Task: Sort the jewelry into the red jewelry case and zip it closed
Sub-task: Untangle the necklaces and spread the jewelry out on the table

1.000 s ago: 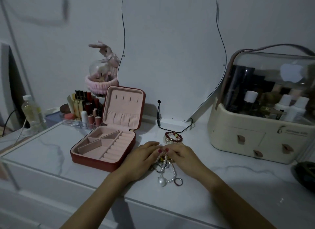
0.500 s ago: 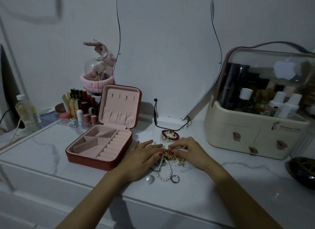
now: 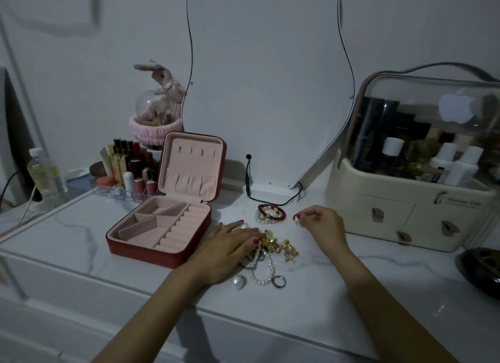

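1 red jewelry case [image 3: 159, 227] lying open on the counter [image 3: 311, 295], lid upright, pink lining bare; 1 ring-roll strip and several divided compartments inside. At 3 o'clock of it, 1 tangled jewelry pile [image 3: 270, 250]: 1 pearl strand [image 3: 263, 270], 1 loose pearl [image 3: 238, 281], 1 ring [image 3: 278, 281], gold charms [image 3: 289, 250]. At 12 o'clock of the pile, 1 stack of beaded bracelets [image 3: 270, 214], apart. Left hand [image 3: 227, 250] flat on the pile's left edge, grip apart, fingers straight. Right hand [image 3: 322, 222] raised at 2 o'clock of the pile, fingertips pinched together; anything held too small to tell.
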